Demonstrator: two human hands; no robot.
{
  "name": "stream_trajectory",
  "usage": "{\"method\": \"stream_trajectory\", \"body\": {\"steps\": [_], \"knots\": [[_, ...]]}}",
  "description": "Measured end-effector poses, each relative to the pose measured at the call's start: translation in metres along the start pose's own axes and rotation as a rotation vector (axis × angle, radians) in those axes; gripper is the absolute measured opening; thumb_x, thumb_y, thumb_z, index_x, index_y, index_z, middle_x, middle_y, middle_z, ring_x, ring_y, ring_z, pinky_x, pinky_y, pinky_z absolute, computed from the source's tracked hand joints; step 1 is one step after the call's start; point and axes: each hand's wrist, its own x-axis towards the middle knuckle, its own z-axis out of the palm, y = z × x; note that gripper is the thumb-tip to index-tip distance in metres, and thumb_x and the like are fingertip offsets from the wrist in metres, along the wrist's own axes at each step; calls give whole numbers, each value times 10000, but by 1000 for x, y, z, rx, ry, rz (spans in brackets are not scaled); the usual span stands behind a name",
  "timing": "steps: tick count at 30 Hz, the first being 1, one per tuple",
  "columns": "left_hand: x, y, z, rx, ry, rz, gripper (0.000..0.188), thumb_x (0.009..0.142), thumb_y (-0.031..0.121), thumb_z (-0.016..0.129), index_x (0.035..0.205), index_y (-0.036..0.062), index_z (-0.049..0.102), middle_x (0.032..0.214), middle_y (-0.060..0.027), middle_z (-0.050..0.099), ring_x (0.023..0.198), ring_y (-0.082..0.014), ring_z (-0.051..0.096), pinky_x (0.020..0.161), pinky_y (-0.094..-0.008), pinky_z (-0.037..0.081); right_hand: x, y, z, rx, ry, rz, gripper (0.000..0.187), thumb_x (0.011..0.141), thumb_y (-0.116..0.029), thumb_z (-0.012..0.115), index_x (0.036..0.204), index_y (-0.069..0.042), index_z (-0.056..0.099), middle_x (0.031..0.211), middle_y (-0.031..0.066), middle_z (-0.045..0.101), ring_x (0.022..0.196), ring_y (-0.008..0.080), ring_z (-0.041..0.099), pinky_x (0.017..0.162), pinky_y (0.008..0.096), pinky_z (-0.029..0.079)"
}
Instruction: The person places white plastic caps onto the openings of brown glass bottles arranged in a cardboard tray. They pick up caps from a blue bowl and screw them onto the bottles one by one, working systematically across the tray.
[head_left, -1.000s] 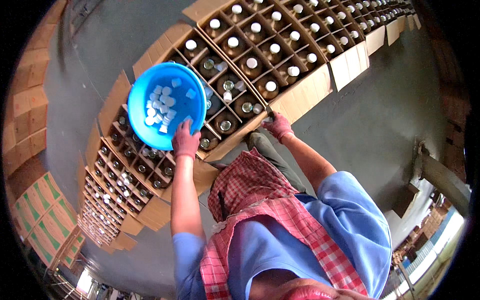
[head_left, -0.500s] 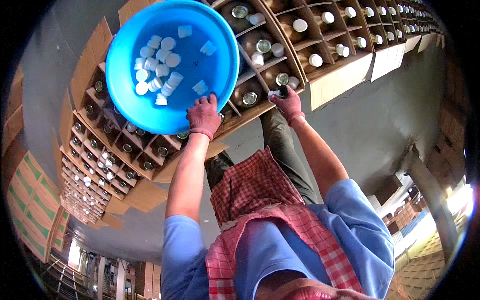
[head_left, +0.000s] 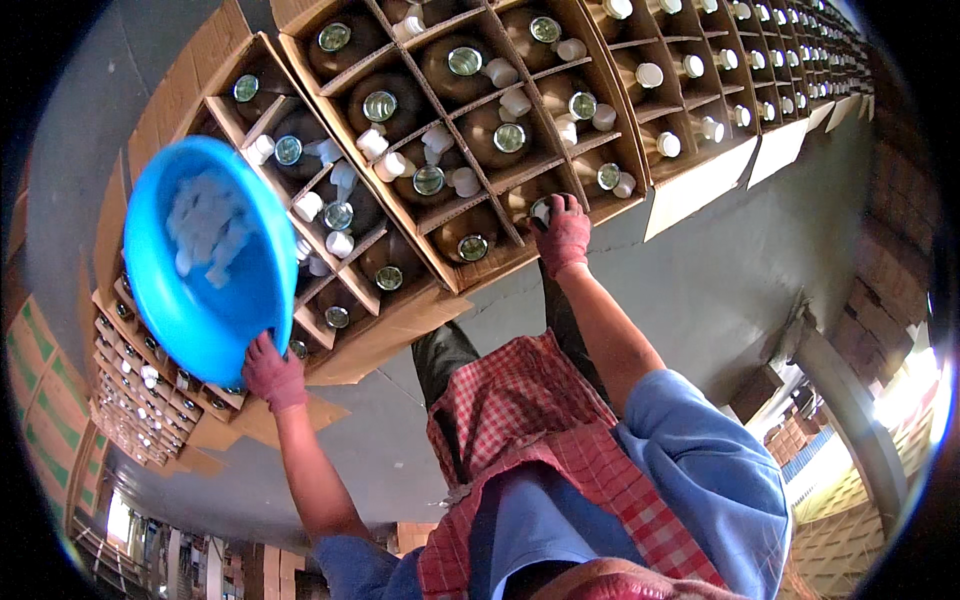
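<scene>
Grey floor [head_left: 700, 280], stacks of brown cartons [head_left: 880, 310] along the right, white glare [head_left: 912, 388] below them.

Has swung the blue basin [head_left: 180, 320] leftward and tilted it, baring more bottles [head_left: 429, 180]. Has shifted the right hand [head_left: 560, 235] to a neighbouring bottle [head_left: 522, 199].

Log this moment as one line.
left hand: holding blue basin by rim | right hand: at bottle | basin contents: white caps | beneath: divided cartons
</scene>
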Motion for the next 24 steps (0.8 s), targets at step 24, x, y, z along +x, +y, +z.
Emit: {"method": "stream_trajectory", "body": {"steps": [24], "knots": [[184,225,27,-603,-104,124,437,815,255,631,1184,56,508,1237,-177,499,1074,-366,545,890,-435,463,24,-20,-8,300,-41,-404,515,692,-277,727,1162,-148,561,1174,139,560,1091,333,516,892,441,437]]}}
